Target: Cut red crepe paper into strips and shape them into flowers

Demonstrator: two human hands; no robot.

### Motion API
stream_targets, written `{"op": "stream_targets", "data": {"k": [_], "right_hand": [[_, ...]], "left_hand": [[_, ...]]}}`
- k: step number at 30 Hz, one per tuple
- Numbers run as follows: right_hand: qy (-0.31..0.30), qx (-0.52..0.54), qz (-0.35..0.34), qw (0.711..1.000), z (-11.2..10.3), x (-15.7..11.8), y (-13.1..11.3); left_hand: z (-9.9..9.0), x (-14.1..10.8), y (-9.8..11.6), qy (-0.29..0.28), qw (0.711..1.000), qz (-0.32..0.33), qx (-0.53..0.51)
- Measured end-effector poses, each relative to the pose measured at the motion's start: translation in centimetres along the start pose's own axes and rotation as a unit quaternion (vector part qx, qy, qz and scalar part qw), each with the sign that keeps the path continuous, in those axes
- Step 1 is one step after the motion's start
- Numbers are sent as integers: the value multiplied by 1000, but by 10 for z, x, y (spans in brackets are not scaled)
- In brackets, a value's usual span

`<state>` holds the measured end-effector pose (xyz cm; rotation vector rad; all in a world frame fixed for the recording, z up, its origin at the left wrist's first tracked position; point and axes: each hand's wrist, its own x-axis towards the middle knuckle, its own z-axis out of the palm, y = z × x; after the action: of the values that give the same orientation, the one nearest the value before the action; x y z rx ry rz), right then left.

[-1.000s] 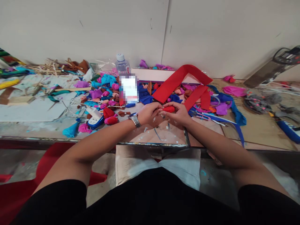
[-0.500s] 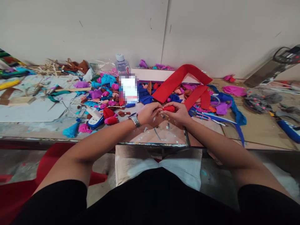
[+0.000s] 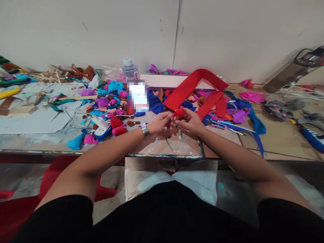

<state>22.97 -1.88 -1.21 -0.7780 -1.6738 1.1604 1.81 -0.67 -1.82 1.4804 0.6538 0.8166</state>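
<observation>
A small red crepe paper rose (image 3: 179, 113) is held above the table's front part, between my two hands. My left hand (image 3: 161, 123) pinches at its narrow lower end with the fingertips; a metal-band watch (image 3: 145, 130) is on that wrist. Curled round the rose from the other side is my right hand (image 3: 191, 122), its fingers closed on the bloom. Just beyond the hands lies a long folded strip of red crepe paper (image 3: 186, 88). Scissors with pink handles (image 3: 219, 125) rest to the right of my right hand.
Crumpled paper flowers (image 3: 111, 101) in several colours cover the table's middle. Behind them stand a water bottle (image 3: 131, 71) and a pixelated phone-like screen (image 3: 138, 97). A blue-and-white power strip (image 3: 102, 131) lies left; a blue paper strip (image 3: 257, 141) hangs over the front edge.
The red piece has turned from lying sideways to showing its ruffled bloom upward. My left fingers have shifted to its lower end. The view has moved slightly.
</observation>
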Motion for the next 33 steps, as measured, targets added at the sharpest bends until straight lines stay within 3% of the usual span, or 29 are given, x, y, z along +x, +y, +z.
{"op": "stream_targets", "data": {"k": [7,15,25,33], "right_hand": [[-50,37,17,998,1,-1,-1],[-47,6,39,998,-3,-2,2],[-57,-1,46,997,-3,-1,-1],[-28,114,77,990,0,-1,4]], "left_hand": [[4,-1,-6,-29,997,-60,-50],[3,-4,-9,-95,984,-97,-113],[3,-5,-6,-79,989,-81,-94],[5,-3,0,-29,996,-38,-74]]}}
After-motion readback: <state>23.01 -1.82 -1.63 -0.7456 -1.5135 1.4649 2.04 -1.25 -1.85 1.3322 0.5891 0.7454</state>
